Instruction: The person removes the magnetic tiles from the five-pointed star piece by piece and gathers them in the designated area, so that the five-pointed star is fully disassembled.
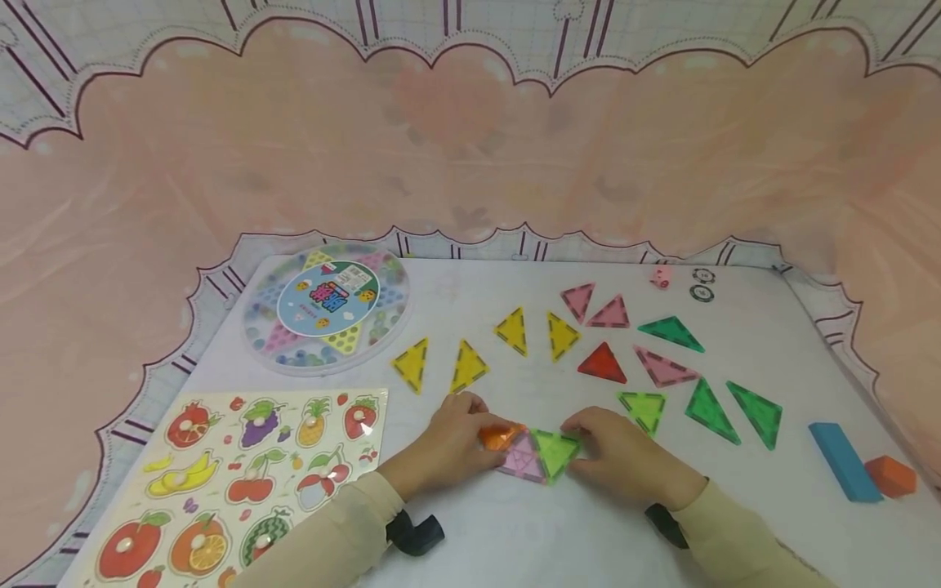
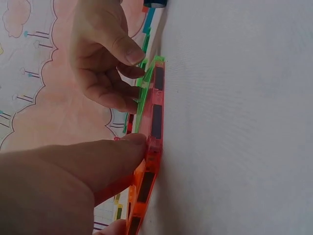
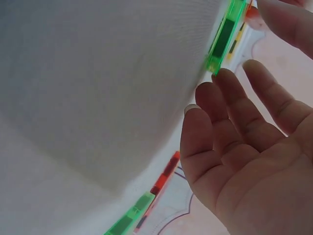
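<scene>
My left hand (image 1: 459, 433) pinches an orange triangular magnetic tile (image 1: 500, 437) between thumb and fingers. Joined edge to edge with it are a pink-violet triangle tile (image 1: 522, 461) and a light green triangle tile (image 1: 555, 449), forming a fan near the table's front. Thumb and fingers of my right hand (image 1: 621, 453) are spread around the light green tile's right corner, fingertips right at its edge. From the left wrist, the row of orange, pink and green tile edges (image 2: 157, 120) shows magnets inside, the orange end tilted. In the right wrist view, the right hand's fingers (image 3: 230, 112) are loosely bent.
Beyond the hands lie loose triangle tiles: yellow (image 1: 468, 367), pink (image 1: 665, 367), red (image 1: 603, 363) and green (image 1: 757, 412). A fruit puzzle board (image 1: 294, 445) is at left, a round game box (image 1: 257, 327) behind it. Blue (image 1: 844, 461) and orange (image 1: 891, 476) blocks sit at right.
</scene>
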{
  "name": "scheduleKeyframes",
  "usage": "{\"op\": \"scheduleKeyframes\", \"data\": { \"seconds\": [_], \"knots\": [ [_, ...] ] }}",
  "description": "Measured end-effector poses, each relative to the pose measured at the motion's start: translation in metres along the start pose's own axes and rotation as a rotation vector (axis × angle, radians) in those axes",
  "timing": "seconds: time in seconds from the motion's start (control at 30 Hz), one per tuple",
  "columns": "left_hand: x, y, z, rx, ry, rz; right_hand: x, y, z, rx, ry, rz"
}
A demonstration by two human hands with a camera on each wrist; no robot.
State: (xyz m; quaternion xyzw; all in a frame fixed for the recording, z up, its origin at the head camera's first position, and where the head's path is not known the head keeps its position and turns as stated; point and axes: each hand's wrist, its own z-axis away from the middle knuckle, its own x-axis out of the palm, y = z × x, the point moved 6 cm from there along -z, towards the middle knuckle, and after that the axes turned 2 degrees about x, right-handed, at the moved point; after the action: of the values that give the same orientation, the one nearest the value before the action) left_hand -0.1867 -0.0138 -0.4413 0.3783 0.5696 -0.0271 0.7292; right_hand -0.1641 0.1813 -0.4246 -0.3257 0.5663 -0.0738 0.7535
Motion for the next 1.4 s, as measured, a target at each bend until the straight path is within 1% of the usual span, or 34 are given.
{"op": "scheduleKeyframes", "data": {
  "seconds": [0.23,0.37,0.47,0.53,0.8,0.87,1.07,1.3,1.4],
  "knots": [
    [-0.001,0.003,0.002,0.016,0.040,-0.020,0.005,-0.002,-0.002,0.007,-0.019,0.017],
    [-0.001,0.004,0.001,0.017,0.055,-0.028,0.007,-0.004,-0.005,0.016,-0.019,0.083],
    [0.000,0.003,0.001,0.010,0.053,-0.028,0.008,-0.006,-0.007,0.013,-0.015,0.132],
    [0.000,0.003,0.000,0.002,0.047,-0.026,0.008,-0.008,-0.008,0.012,-0.012,0.136],
    [0.002,0.002,-0.001,-0.008,0.027,-0.032,0.010,-0.004,-0.008,0.047,-0.055,0.054],
    [0.002,0.002,-0.001,-0.009,0.024,-0.030,0.009,-0.003,-0.008,0.053,-0.054,0.034],
    [0.001,0.002,0.000,-0.010,0.018,-0.018,0.004,-0.002,-0.006,0.050,-0.026,-0.010],
    [0.000,0.003,0.001,-0.014,0.008,-0.004,-0.007,0.010,-0.011,0.151,0.011,-0.058],
    [-0.001,0.002,0.000,-0.011,0.009,-0.005,-0.012,0.015,-0.017,0.149,0.044,-0.047]
  ]
}}
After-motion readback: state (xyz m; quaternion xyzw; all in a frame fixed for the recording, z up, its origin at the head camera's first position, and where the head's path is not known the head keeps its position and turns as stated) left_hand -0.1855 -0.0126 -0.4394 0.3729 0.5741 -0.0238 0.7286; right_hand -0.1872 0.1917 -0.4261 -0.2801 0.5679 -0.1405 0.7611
